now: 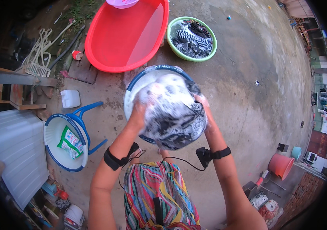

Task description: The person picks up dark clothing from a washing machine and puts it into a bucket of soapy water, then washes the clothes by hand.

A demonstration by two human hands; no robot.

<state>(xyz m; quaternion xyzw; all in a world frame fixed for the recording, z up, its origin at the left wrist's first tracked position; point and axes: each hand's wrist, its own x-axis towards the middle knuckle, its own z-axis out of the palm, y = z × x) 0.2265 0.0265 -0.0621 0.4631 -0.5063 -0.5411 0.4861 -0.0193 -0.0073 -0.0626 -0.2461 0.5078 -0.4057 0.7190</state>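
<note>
While your left hand (140, 113) and your right hand (204, 109) grasp the foamy dark cloth (173, 126) from its two sides, above the near part of the white basin (138, 84), you seem to be at the scrubbing step. Next move probably calls for a firm grip and rubbing, because wet cloth can slip over the near rim.
</note>
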